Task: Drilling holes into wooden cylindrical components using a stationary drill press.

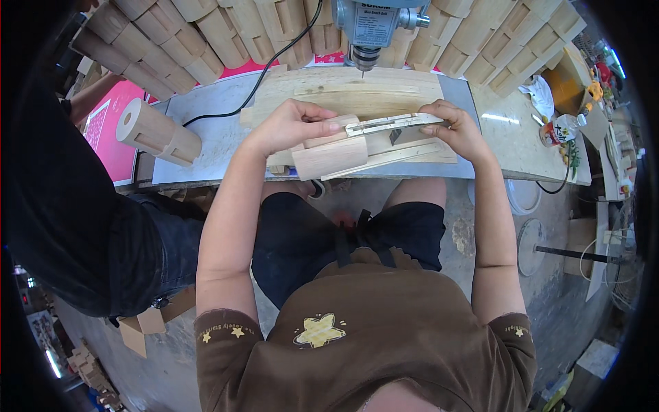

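Observation:
A pale wooden cylinder with cut-out recesses lies tilted on the bench in front of me. My left hand grips its upper part, thumb and fingers pressed together there. A flat, light strip with a long slot and small dark marks runs rightward from the cylinder's end. Its right end is pinched between thumb and fingers of my right hand. Just under the strip a small dark blade-like piece shows; how it is attached I cannot tell. Above stands a bench drill, its thin bit pointing down behind the strip.
Another wooden cylinder lies at the left. Stacked cylinders line the bench's back. A black cable crosses the left side. Wooden boards lie under the drill. A labelled container stands right. A person in dark clothes is close on my left.

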`<state>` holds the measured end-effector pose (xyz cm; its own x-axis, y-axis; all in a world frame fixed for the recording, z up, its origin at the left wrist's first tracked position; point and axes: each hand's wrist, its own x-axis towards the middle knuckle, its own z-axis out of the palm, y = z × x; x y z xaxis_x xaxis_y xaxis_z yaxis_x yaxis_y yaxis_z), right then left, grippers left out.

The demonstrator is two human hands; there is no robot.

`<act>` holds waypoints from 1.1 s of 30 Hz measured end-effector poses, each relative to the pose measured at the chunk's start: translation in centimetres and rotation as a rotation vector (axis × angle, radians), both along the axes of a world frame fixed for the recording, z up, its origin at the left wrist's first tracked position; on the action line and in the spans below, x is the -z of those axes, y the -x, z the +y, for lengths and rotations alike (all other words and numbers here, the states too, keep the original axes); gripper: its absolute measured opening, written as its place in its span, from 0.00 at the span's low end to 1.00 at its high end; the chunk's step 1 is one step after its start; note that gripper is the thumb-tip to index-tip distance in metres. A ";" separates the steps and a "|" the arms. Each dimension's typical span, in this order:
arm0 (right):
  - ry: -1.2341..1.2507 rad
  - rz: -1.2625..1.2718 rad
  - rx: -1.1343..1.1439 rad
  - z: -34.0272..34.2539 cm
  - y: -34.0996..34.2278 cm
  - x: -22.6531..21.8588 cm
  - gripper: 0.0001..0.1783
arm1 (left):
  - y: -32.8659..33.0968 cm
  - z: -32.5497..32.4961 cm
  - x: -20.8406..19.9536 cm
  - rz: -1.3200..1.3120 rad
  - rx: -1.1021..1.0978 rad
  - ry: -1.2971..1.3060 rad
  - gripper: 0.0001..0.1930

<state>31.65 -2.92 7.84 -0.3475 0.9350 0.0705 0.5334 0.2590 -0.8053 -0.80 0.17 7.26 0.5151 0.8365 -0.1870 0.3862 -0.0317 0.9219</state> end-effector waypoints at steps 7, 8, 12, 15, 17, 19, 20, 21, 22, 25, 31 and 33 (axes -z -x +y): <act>-0.209 0.012 -0.029 -1.9 2.2 1.1 0.16 | -5.9 -1.4 2.8 -0.650 -0.874 -0.147 0.21; -0.273 -0.028 0.013 -2.3 2.5 1.1 0.17 | -6.0 -1.5 3.2 -0.651 -0.877 -0.149 0.21; -0.371 -0.060 0.109 -3.6 2.5 1.5 0.18 | -5.7 -3.8 6.5 -0.600 -1.061 -0.409 0.15; -0.425 -0.065 0.170 -2.7 2.1 2.2 0.18 | -6.4 -8.1 6.3 -0.484 -0.791 -0.470 0.15; -0.451 -0.065 0.188 -1.8 1.9 2.2 0.19 | -6.7 -8.5 6.9 -0.418 -0.816 -0.497 0.14; -0.430 -0.151 0.221 -0.2 1.7 1.8 0.19 | -6.4 -7.1 6.9 -0.381 -0.657 -0.586 0.15; -0.410 -0.171 0.237 0.5 1.6 1.8 0.20 | -6.2 -6.1 7.6 -0.310 -0.667 -0.615 0.21; -0.415 -0.174 0.232 1.3 1.6 2.0 0.20 | -5.9 -5.1 7.3 -0.315 -0.673 -0.619 0.21; -0.411 -0.142 0.252 2.0 1.5 2.3 0.19 | -5.6 -4.2 6.8 -0.232 -0.626 -0.633 0.23; -0.434 -0.101 0.268 4.0 1.8 2.5 0.19 | -4.9 -2.2 6.3 -0.057 -0.577 -0.594 0.27; -0.488 -0.119 0.235 4.7 3.8 3.5 0.20 | -1.9 -1.0 6.3 0.298 -0.513 -0.625 0.29; -0.485 -0.130 0.211 4.8 4.0 3.2 0.22 | -1.4 -0.6 6.6 0.368 -0.498 -0.687 0.27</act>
